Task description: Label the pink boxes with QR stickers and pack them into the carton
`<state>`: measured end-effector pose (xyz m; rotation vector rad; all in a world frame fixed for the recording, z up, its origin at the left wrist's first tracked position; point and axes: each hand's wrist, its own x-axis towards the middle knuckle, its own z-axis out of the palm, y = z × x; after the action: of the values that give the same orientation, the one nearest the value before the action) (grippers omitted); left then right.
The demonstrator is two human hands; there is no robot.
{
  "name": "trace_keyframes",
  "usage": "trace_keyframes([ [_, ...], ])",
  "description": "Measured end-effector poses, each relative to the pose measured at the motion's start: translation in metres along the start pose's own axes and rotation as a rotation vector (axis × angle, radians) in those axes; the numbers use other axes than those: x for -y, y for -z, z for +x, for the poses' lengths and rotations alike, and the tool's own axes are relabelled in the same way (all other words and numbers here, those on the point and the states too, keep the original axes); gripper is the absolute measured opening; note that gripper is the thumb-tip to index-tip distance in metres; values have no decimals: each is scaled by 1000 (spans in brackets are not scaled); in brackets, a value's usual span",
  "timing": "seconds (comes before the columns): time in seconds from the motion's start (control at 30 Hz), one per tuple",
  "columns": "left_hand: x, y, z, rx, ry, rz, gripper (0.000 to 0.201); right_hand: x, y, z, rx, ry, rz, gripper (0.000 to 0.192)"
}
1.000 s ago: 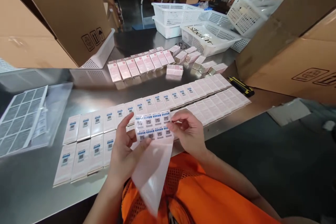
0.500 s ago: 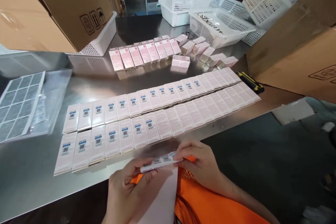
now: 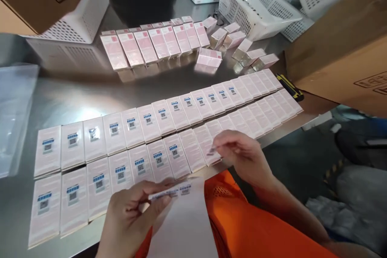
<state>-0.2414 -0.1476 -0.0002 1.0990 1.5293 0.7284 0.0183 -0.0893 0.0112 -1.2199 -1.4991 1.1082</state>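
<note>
The sticker sheet (image 3: 178, 193) carries blue-headed code labels, too blurred to read; I pinch its top edge in my left hand (image 3: 130, 217), low by the table's near edge. My right hand (image 3: 242, 153) pinches one peeled sticker (image 3: 211, 150) just over the near row of white boxes (image 3: 169, 157) — about half already labelled. Beyond lies bare steel table (image 3: 75, 96), then pink boxes (image 3: 151, 44).

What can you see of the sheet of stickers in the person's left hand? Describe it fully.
The white, glossy backing sheet of stickers is mostly peeled bare. A few small blue-and-white code stickers remain along its top edge. It hangs below the metal table's front edge, over the orange mesh vest. The left hand pinches its top edge; the right hand is apart from it.
</note>
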Motion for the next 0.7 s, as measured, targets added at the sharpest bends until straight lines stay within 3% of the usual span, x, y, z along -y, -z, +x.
trace_keyframes([
  [0.03, 3, 4, 3, 70, -62, 35, 23, -2, 0, 10, 59, -127, -19, 8],
  [0.1, 10, 9, 9, 173, -209, 120, 16, -6, -1, 25, 186, -313, -36, 36],
  [0.2, 20, 15, 13, 192, -377, 212, 9, -11, -5, 38, 247, -416, -93, 68],
  [0.4, 24, 16, 13, 193, -468, 191, 10, -9, -14, 40, 251, -437, -273, 47],
  [0.7, 22, 15, 16, 187, -506, 161, 10, -10, -15, 38, 253, -383, -301, 39],
])
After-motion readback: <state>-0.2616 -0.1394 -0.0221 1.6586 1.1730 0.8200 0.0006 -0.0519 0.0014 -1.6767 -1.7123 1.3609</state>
